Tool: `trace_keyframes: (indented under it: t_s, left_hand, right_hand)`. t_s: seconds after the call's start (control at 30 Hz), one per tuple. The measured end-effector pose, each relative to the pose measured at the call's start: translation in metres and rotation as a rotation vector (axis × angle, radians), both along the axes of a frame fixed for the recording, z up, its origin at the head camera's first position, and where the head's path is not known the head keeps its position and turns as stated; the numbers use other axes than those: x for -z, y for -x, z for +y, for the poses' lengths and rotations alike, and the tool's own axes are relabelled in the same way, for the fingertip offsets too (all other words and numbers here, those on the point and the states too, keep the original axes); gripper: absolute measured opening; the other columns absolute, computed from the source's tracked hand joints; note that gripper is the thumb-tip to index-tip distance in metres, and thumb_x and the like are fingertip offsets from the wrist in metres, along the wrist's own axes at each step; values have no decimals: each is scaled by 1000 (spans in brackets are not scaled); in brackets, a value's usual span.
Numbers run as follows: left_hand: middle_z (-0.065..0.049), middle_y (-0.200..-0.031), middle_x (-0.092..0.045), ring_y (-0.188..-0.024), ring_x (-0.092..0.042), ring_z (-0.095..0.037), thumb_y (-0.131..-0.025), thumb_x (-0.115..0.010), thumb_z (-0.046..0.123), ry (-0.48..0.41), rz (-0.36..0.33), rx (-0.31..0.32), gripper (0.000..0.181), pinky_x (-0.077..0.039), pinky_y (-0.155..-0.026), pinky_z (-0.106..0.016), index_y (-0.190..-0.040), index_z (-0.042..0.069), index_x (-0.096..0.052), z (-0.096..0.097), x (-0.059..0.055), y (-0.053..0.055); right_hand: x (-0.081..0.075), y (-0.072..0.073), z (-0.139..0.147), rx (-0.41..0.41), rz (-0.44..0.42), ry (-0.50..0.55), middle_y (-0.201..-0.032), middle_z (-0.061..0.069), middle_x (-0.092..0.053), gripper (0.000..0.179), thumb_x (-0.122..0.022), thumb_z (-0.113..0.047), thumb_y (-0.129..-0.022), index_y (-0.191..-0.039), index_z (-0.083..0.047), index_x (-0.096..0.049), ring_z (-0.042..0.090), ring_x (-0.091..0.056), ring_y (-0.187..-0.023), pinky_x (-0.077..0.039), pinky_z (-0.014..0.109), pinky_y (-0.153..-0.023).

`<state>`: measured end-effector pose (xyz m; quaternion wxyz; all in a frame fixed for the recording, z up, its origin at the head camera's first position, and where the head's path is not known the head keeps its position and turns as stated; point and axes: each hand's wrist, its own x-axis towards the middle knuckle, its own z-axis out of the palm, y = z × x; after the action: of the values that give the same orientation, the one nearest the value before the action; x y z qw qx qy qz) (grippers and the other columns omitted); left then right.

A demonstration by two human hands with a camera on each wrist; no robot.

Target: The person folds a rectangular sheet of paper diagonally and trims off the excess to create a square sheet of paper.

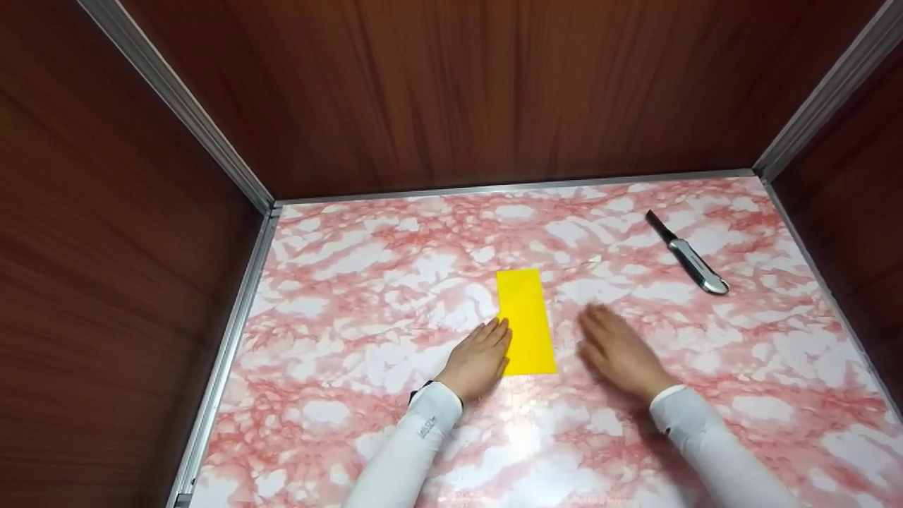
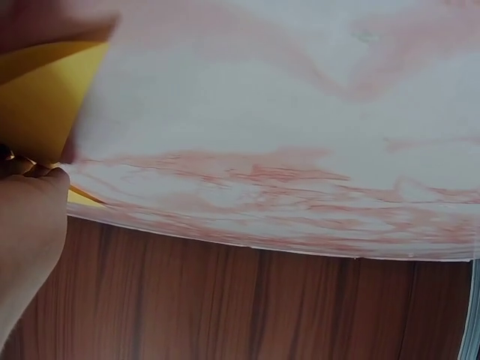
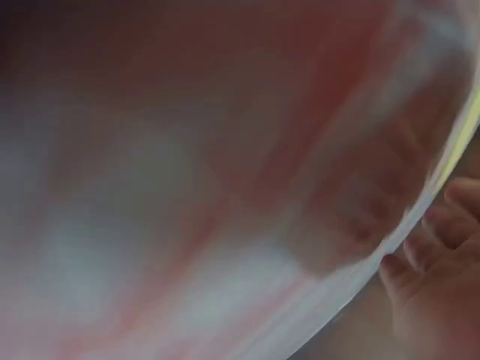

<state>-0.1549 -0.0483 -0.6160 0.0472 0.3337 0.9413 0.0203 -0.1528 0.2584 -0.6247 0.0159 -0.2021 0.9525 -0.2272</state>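
Observation:
A yellow strip of paper [image 1: 528, 328] lies lengthwise on the table in the head view. My left hand [image 1: 478, 360] rests on its left edge, near the lower half, with the fingers straight. In the left wrist view, part of the yellow paper [image 2: 41, 97] shows beside that hand [image 2: 30, 232]; how it lies there is hard to tell. To the right of the paper, my right hand [image 1: 621, 353] is apart from it, blurred, and holds nothing. The right wrist view shows loosely spread fingers [image 3: 420, 247] of this hand.
A knife [image 1: 691, 261] with a black blade and silver-and-dark handle lies at the back right. The table [image 1: 367, 296] has a red-and-white marbled surface. Dark wood panels [image 1: 451, 92] with metal edging stand at the back and on both sides.

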Motion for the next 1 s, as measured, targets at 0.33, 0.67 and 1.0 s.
trace_keyframes:
  t_s: [0.33,0.67,1.0]
  left_hand:
    - [-9,-162,-38,-152,-29,-24,-109,-48,32,43,14,-6,53,-23,-122,-36,-154,5,-45,5,-1,0]
    - [-9,-162,-39,-151,-31,-24,-109,-48,31,48,29,-1,53,-25,-121,-36,-154,5,-46,7,-3,-1]
    - [-11,-162,-38,-151,-31,-26,-108,-49,30,43,24,-6,53,-24,-121,-37,-154,4,-46,5,-3,0]
  right_hand:
    - [-11,41,98,296,-55,-89,-155,45,-16,80,-47,-42,-107,-152,20,-21,63,-13,-143,-11,67,-116]
    - [-17,56,129,418,-159,-124,-157,45,-4,97,-39,-57,-105,-154,20,-7,62,-5,-144,-7,71,-114]
    - [-19,58,124,408,-170,-105,-157,45,-7,87,-32,-51,-108,-152,22,-13,62,-7,-145,-8,67,-116]
